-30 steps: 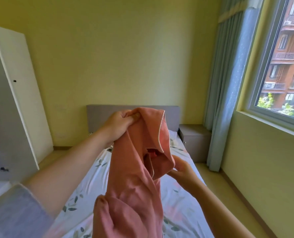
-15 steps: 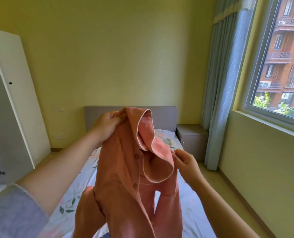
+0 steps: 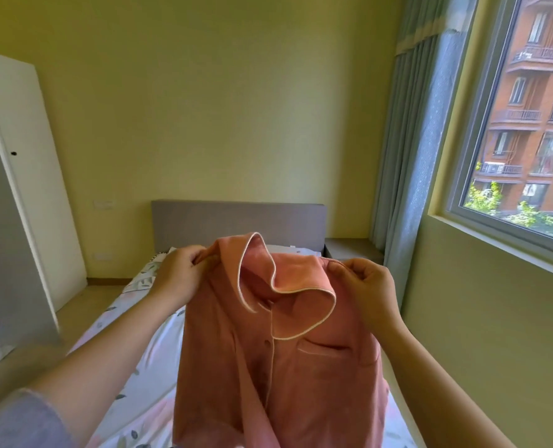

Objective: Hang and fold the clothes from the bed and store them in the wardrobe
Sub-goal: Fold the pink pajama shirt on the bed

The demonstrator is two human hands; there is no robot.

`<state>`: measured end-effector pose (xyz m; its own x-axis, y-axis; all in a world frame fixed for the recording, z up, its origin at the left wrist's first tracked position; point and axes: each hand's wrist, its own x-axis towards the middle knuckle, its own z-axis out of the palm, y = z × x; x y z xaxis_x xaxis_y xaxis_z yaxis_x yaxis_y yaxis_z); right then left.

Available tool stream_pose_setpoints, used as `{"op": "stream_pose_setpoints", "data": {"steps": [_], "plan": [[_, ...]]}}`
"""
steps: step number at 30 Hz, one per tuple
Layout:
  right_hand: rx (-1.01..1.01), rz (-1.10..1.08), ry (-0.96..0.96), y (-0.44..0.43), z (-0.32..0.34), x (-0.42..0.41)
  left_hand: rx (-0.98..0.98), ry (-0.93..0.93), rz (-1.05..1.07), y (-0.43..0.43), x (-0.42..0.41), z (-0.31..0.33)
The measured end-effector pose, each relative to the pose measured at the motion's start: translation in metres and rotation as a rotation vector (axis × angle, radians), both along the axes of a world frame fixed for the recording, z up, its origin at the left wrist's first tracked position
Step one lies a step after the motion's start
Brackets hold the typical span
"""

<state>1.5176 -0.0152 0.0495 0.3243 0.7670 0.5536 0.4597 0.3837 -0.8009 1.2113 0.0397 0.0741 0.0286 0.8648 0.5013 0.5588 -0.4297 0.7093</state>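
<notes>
The left hand (image 3: 178,273) and right hand (image 3: 365,282) each pinch a shoulder of the pink shirt (image 3: 278,367), fingers curled tight on the cloth. Held up and spread this way, it likely opens flat for folding or hanging. It hangs above the bed (image 3: 133,367), collar up, hem down, long axis vertical, buttoned front facing the camera. The wardrobe (image 3: 19,189) stands to the left.

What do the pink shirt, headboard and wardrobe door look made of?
Pink shirt: soft matte cloth, maybe brushed cotton; it drapes in loose folds, and pale piping edges the collar.
Headboard: grey upholstery fabric by the look, matte, with softly rounded corners.
Wardrobe door: white painted or laminated board, smooth; flat with hard edges.
</notes>
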Motion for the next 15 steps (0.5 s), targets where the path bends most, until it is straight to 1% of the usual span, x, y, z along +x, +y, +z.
{"op": "stream_pose_setpoints", "data": {"steps": [3,6,10,15], "plan": [[0.011,-0.006,-0.059,-0.012,-0.001,0.010,0.023,0.084,0.001,-0.016,-0.002,-0.021],[0.033,-0.011,-0.109,-0.032,-0.001,0.019,0.054,0.111,0.086,-0.036,0.002,-0.037],[0.089,-0.086,-0.160,-0.071,-0.001,0.034,0.066,0.019,0.144,-0.067,0.015,-0.050],[0.095,-0.170,-0.166,-0.127,-0.004,0.043,0.079,-0.098,0.045,-0.122,0.033,-0.047]]}}
